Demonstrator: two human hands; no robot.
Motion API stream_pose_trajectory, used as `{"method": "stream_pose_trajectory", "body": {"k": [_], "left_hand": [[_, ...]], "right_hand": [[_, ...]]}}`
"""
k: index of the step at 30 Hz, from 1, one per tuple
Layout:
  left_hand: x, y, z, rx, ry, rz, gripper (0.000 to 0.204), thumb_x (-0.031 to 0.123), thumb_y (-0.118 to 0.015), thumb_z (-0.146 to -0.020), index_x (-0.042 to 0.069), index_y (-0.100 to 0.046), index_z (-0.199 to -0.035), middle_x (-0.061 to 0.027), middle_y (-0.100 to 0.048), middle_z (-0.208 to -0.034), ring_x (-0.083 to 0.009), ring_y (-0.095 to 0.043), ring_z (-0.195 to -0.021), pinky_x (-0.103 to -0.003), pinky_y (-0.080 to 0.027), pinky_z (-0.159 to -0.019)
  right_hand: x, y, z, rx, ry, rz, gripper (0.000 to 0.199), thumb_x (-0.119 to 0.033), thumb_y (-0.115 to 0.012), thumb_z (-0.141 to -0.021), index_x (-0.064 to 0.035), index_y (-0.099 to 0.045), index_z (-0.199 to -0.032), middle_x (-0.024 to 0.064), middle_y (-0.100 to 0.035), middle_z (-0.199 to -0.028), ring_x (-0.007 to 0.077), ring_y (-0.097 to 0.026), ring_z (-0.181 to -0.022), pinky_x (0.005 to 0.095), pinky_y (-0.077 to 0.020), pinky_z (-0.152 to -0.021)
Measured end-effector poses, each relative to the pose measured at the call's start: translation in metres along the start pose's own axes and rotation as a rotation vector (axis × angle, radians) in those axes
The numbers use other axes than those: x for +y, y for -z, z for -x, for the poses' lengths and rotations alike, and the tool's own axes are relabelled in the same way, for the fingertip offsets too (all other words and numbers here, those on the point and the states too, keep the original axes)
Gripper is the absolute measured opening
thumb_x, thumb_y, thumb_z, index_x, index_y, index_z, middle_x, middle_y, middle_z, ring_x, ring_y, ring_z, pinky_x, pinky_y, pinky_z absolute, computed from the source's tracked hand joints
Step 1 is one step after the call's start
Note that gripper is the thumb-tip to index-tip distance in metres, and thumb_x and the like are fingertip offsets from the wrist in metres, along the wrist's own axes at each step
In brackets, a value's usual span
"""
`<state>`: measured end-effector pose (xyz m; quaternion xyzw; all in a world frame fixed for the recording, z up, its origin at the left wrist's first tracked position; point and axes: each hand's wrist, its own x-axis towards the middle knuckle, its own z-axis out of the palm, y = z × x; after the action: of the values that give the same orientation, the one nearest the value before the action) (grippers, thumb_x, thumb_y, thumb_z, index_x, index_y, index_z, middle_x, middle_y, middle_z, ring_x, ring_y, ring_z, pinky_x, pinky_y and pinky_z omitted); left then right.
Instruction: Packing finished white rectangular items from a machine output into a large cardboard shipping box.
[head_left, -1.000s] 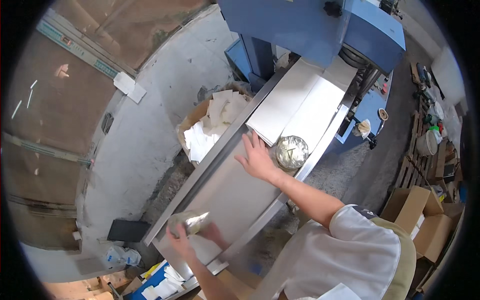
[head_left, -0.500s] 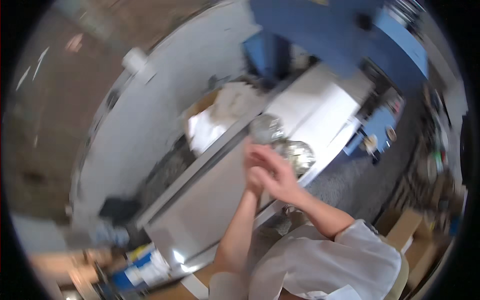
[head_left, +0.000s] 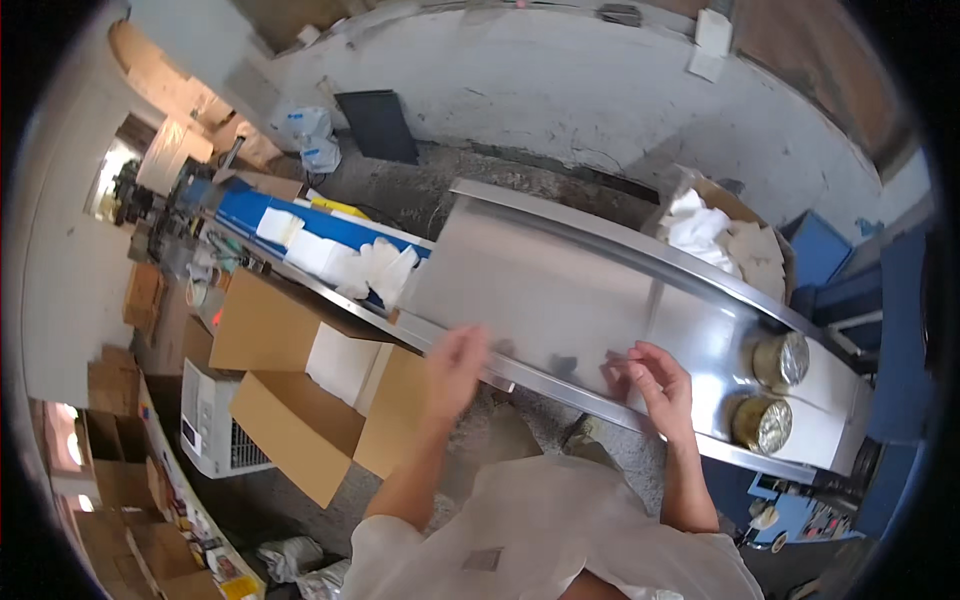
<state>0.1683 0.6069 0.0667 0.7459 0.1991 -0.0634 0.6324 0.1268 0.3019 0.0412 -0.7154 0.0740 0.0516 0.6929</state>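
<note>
My left hand is over the near metal edge of the work surface, close to the open cardboard box, and motion blurs its fingers. Above the steel surface, my right hand has its fingers loosely curved and apart, with nothing visible in them. To the right of it two round, shiny, foil-like wrapped bundles stand on the surface: one farther back and one near the front edge. What they contain cannot be made out. The smooth steel surface lies beneath both hands.
An open cardboard box stands at left beside a pale appliance. White gloves or cloths lie on a blue belt. Behind the metal rail is a box of white material. Blue machinery stands right.
My view has swung left, bringing the cardboard box and blue belt into sight. My hands, together before near the wrapped bundles, are now apart, the left one farther left.
</note>
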Motion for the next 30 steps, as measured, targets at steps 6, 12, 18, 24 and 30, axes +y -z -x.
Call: {"method": "stream_pose_trajectory", "body": {"k": [6,12,18,24,30], "left_hand": [[-0.051,0.173,-0.101,0.274,-0.134,0.124,0.029,0.023,-0.064,-0.1,0.001,-0.064,-0.12,-0.0002,-0.063,-0.08,-0.0048,-0.054,-0.067,-0.021,-0.043,-0.057],[-0.082,0.268,-0.214,0.375,-0.282,-0.197,0.04,0.02,-0.069,-0.095,-0.004,-0.061,-0.125,-0.0066,-0.069,-0.084,-0.0144,-0.064,-0.071,-0.028,-0.051,-0.064],[-0.092,0.314,-0.295,0.438,-0.351,-0.677,0.047,0.025,-0.074,-0.087,-0.004,-0.063,-0.124,-0.0214,-0.07,-0.101,-0.0331,-0.068,-0.096,-0.04,-0.055,-0.084],[-0.087,0.309,-0.334,0.134,-0.093,-1.322,0.053,0.042,-0.08,-0.076,0.005,-0.064,-0.111,-0.0192,-0.068,-0.11,-0.0334,-0.065,-0.102,-0.045,-0.053,-0.086],[-0.105,0.28,-0.344,0.067,0.119,-1.456,0.101,0.057,-0.082,-0.067,0.001,-0.043,-0.141,-0.0211,-0.066,-0.116,-0.0374,-0.063,-0.111,-0.048,-0.049,-0.094]], "right_hand": [[-0.002,-0.129,-0.047,-0.222,-0.006,0.153,0.034,-0.01,-0.069,-0.095,0.0008,-0.062,-0.126,0.0064,-0.07,-0.112,0.0158,-0.066,-0.105,0.0305,-0.0516,-0.094],[-0.012,-0.246,-0.082,-0.406,0.048,0.322,0.035,-0.004,-0.07,-0.091,0.003,-0.062,-0.124,0.0119,-0.069,-0.113,0.0184,-0.068,-0.102,0.0324,-0.0538,-0.093],[-0.018,-0.297,-0.105,-0.365,0.039,0.417,0.035,-0.002,-0.07,-0.09,0.0016,-0.063,-0.124,0.0141,-0.068,-0.115,0.0205,-0.069,-0.101,0.0317,-0.0555,-0.089],[0.009,-0.298,-0.119,-0.27,0.213,0.452,0.039,-0.002,-0.071,-0.088,0.0011,-0.062,-0.125,0.0172,-0.066,-0.119,0.0239,-0.069,-0.099,0.0324,-0.0563,-0.087],[0.016,-0.301,-0.128,-0.337,0.179,0.452,0.038,-0.005,-0.073,-0.087,0.0021,-0.061,-0.122,0.0195,-0.066,-0.118,0.0289,-0.071,-0.097,0.0359,-0.0568,-0.083]]}}
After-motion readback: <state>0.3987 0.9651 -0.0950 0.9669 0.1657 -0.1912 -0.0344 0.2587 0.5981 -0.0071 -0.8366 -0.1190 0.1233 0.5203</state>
